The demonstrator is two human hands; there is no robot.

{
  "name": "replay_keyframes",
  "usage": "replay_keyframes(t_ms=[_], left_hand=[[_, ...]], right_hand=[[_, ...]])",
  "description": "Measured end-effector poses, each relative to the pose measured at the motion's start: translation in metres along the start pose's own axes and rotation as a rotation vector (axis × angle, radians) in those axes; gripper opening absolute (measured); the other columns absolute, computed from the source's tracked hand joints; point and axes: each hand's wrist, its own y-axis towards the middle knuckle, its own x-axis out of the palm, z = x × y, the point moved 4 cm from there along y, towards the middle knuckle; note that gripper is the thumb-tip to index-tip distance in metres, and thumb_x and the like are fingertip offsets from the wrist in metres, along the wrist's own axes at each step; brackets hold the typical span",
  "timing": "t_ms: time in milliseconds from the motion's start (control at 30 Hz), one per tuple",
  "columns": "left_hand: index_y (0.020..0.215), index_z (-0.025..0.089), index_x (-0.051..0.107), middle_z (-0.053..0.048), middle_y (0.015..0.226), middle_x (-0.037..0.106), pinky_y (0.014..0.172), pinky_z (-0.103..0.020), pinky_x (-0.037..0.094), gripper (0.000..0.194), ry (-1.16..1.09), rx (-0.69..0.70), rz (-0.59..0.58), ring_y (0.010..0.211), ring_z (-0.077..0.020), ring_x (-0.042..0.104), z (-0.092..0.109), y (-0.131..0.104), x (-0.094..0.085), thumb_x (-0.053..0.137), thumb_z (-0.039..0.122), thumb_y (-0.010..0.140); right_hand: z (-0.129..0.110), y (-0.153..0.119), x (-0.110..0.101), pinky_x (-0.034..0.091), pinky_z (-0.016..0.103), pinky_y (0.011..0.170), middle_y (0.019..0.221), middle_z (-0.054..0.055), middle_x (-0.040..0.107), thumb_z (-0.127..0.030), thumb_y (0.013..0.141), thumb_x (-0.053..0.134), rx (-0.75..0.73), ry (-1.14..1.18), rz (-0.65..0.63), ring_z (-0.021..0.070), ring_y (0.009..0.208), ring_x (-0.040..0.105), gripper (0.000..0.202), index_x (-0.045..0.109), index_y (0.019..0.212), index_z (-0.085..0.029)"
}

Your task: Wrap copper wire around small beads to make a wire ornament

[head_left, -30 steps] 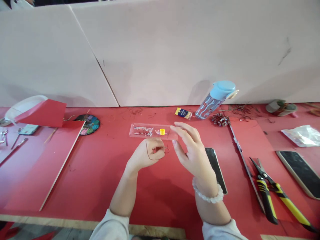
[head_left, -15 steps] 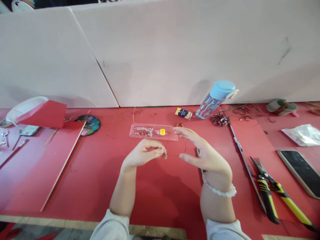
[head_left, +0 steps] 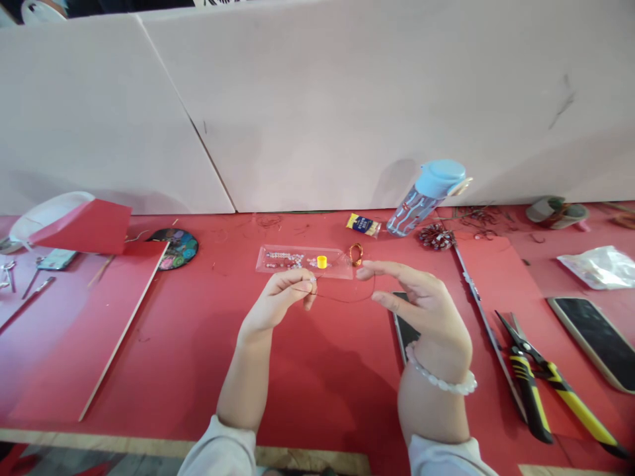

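Observation:
My left hand [head_left: 284,299] is closed in a pinch on a thin dark-red wire [head_left: 342,301], with a small shiny speck, perhaps a bead, at the fingertips. The wire bows out to the right and curls up near my right hand [head_left: 421,294], whose thumb and fingers are apart with nothing between them. A bead bracelet circles the right wrist. Just beyond the hands lies a clear tray [head_left: 261,259] with rows of small pale beads [head_left: 285,256] and a yellow cap [head_left: 322,262]. A coil of copper-coloured wire [head_left: 356,254] rests by the tray's right end.
A dark phone [head_left: 407,330] is partly under my right forearm. To the right are pliers [head_left: 533,370], another phone [head_left: 595,337] and a plastic bag [head_left: 598,266]. A blue-lidded bottle [head_left: 419,198] and a small packet [head_left: 363,225] stand near the white partition. A red board [head_left: 124,324] lies left.
My right hand has moved right and slightly down, away from the left, uncovering the wire coil and more of the phone. My left hand has shifted a little left; the wire now shows between them.

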Motion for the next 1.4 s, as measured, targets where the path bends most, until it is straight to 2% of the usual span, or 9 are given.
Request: replay_keyframes(t_ms=[167,300,400,567,733,800,967,1133,1400], left_hand=[[0.064,0.019,0.052,0.002,0.057,0.048,0.058,-0.03,0.039,0.033,-0.06,0.012,-0.001,0.053,-0.0121,0.046,-0.001,-0.002,0.0,0.058,0.034,0.093],[0.066,0.018,0.054,0.003,0.058,0.048,0.058,-0.029,0.038,0.032,-0.057,0.039,0.033,0.055,-0.0112,0.045,-0.001,-0.002,0.003,0.058,0.033,0.094],[0.069,0.018,0.055,0.003,0.06,0.048,0.058,-0.028,0.037,0.03,-0.038,0.081,0.069,0.056,-0.0108,0.044,-0.001,-0.001,0.009,0.057,0.033,0.095],[0.063,0.019,0.049,0.003,0.058,0.043,0.055,-0.027,0.031,0.038,0.062,0.078,0.1,0.056,-0.0104,0.037,0.002,-0.001,0.018,0.057,0.038,0.094],[0.064,0.019,0.053,0.003,0.059,0.047,0.054,-0.026,0.034,0.031,0.003,0.105,0.119,0.054,-0.0097,0.041,0.003,-0.002,0.014,0.059,0.032,0.091],[0.064,0.019,0.053,0.003,0.056,0.047,0.053,-0.026,0.034,0.029,-0.036,0.104,0.109,0.052,-0.0099,0.042,0.002,-0.002,0.012,0.058,0.03,0.09],[0.062,0.019,0.05,0.004,0.052,0.043,0.054,-0.028,0.032,0.03,-0.088,0.085,0.05,0.051,-0.0102,0.04,0.002,-0.004,0.012,0.055,0.028,0.09],[0.061,0.019,0.051,0.004,0.05,0.043,0.052,-0.028,0.03,0.031,-0.18,0.028,0.006,0.048,-0.0101,0.037,0.001,-0.006,0.012,0.058,0.032,0.088],[0.058,0.018,0.048,0.004,0.047,0.043,0.049,-0.027,0.03,0.041,-0.343,0.07,-0.005,0.044,-0.0094,0.037,0.006,-0.003,0.011,0.063,0.038,0.09]], right_hand=[[-0.001,0.002,-0.002,0.063,0.029,0.072,0.098,0.005,0.079,-0.019,0.091,0.071,-0.111,-0.05,0.07,0.0201,0.09,0.076,0.016,0.084,0.094,-0.03],[-0.008,0.006,0.005,0.061,0.031,0.071,0.084,0.004,0.074,-0.018,0.091,0.072,-0.172,-0.067,0.121,0.0189,0.08,0.071,0.014,0.083,0.093,-0.028],[-0.018,0.01,0.023,0.058,0.031,0.067,0.073,0.002,0.07,-0.017,0.091,0.071,-0.242,-0.099,0.128,0.0176,0.072,0.065,0.012,0.081,0.092,-0.026],[-0.031,0.011,0.047,0.055,0.029,0.061,0.072,0.002,0.069,-0.015,0.095,0.066,-0.304,-0.102,0.145,0.0153,0.065,0.06,0.014,0.077,0.098,-0.023],[-0.024,0.006,0.032,0.061,0.031,0.07,0.085,0.002,0.07,-0.01,0.091,0.066,-0.191,-0.131,0.212,0.0162,0.074,0.067,0.025,0.075,0.108,-0.026],[-0.02,0.004,0.021,0.062,0.036,0.079,0.096,0.005,0.07,-0.012,0.089,0.068,-0.179,-0.186,0.231,0.0197,0.086,0.069,0.026,0.076,0.108,-0.027],[-0.012,0.004,0.009,0.061,0.043,0.092,0.123,0.011,0.069,-0.017,0.09,0.068,-0.144,-0.185,0.061,0.025,0.108,0.069,0.022,0.078,0.107,-0.027],[-0.014,0.006,0.01,0.062,0.042,0.092,0.113,0.009,0.077,-0.015,0.093,0.066,-0.21,-0.188,-0.044,0.0249,0.107,0.072,0.023,0.078,0.108,-0.028],[-0.035,0.002,0.022,0.063,0.031,0.075,0.088,0.007,0.074,-0.014,0.096,0.063,-0.285,-0.194,-0.138,0.0178,0.083,0.07,0.017,0.077,0.101,-0.021]])
